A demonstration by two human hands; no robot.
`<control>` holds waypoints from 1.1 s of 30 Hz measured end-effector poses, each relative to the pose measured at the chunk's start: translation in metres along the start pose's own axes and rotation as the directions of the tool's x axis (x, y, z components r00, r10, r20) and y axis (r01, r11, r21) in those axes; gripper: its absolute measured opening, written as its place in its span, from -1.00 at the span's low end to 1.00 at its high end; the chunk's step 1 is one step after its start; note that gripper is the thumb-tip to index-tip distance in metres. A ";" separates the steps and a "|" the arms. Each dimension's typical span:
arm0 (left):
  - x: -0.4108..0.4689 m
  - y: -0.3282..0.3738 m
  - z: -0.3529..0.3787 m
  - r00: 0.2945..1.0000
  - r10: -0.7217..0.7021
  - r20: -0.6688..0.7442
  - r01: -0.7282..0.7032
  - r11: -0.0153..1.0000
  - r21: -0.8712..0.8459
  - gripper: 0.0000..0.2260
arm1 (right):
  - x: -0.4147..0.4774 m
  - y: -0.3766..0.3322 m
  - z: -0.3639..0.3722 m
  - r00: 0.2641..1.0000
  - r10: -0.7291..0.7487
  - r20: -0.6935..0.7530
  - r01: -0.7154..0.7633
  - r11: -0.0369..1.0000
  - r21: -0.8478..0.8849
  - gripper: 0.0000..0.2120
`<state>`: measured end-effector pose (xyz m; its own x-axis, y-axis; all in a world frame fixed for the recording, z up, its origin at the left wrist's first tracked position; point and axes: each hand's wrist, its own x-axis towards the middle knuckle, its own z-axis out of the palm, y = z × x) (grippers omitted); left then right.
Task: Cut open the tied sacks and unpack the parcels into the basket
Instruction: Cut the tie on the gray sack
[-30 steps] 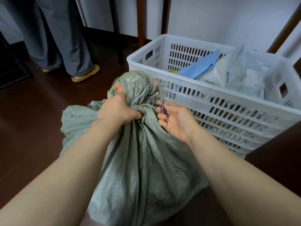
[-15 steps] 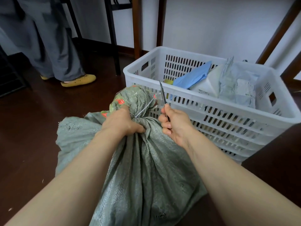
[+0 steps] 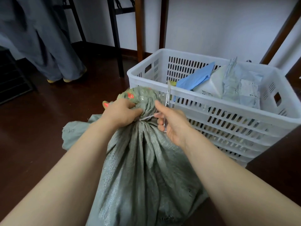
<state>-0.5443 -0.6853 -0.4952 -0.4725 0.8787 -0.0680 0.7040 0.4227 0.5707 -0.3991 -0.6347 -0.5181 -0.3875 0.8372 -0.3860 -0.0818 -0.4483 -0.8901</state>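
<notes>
A dark brown, glossy wooden floor (image 3: 40,128) runs back to a white wall (image 3: 211,22) with a dark skirting. The grey-green woven sack (image 3: 143,168) stands on the floor at 6 o'clock, its neck bunched and bound by a thin white tie (image 3: 146,117). The left grip (image 3: 120,114) is clamped round the neck just above the tie. The right grip (image 3: 172,124) is closed on a slim metal blade (image 3: 167,95) that points up, with its fingers at the tie's loose strand. The white slotted basket (image 3: 228,110) sits at 2 o'clock, its near rim touching or just behind the sack top; which, I cannot tell. Inside lie a blue parcel (image 3: 195,77), a white parcel (image 3: 210,85) and a grey parcel (image 3: 241,85), piled toward the right half. Two wooden legs (image 3: 139,26) rise at 12 o'clock behind the basket, with a black leg (image 3: 115,38) at 11 o'clock. A person in grey trousers (image 3: 48,54) and yellow slippers (image 3: 68,79) stands at 10 o'clock, well apart. Dark furniture (image 3: 11,82) edges the frame at 9 o'clock. Bare floor lies open from 8 to 10 o'clock beside the sack.
</notes>
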 end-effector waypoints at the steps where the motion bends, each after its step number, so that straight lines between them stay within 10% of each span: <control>1: 0.001 0.000 -0.001 0.999 -0.001 -0.055 -0.003 0.998 -0.065 -0.66 | -0.002 0.000 0.002 1.000 -0.002 0.022 0.002 1.000 -0.002 -0.55; 9: 0.002 0.017 -0.017 0.966 -0.182 -0.185 0.069 0.866 -0.495 -0.74 | -0.007 0.024 0.022 0.989 -0.143 0.033 0.147 0.957 -0.252 -0.16; 13: -0.004 0.011 -0.015 0.969 -0.131 -0.210 0.090 0.977 -0.194 -0.65 | -0.004 0.033 0.019 0.988 -0.132 -0.076 0.123 0.986 -0.112 -0.42; 16: -0.009 0.004 -0.018 0.836 0.241 -0.494 -0.139 0.962 0.235 -0.58 | -0.007 0.032 0.019 0.994 -0.072 -0.085 0.071 0.997 -0.016 -0.62; 19: -0.002 -0.005 -0.015 0.616 0.694 -0.373 -0.647 0.716 0.263 -0.81 | -0.010 0.025 0.019 0.996 -0.031 -0.089 0.029 0.999 -0.021 -0.65; 23: -0.001 -0.014 -0.010 0.923 0.376 0.080 -0.361 0.919 -0.160 -0.60 | -0.006 0.022 0.013 0.995 -0.008 -0.095 0.007 1.000 -0.009 -0.45; 27: -0.003 -0.019 -0.013 0.902 0.338 0.267 -0.286 0.933 -0.218 -0.39 | -0.003 0.015 0.008 0.993 -0.055 -0.105 0.052 0.998 -0.033 -0.47; 33: -0.010 -0.022 -0.006 0.930 0.353 0.105 -0.337 0.930 -0.145 -0.42 | 0.011 0.011 0.002 0.995 -0.090 -0.041 0.090 0.996 -0.014 -0.58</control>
<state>-0.5577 -0.7045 -0.5022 -0.1352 0.9895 0.0520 0.7372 0.0653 0.6725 -0.4062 -0.6315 -0.5319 -0.3406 0.8863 -0.3138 -0.1031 -0.3670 -0.9245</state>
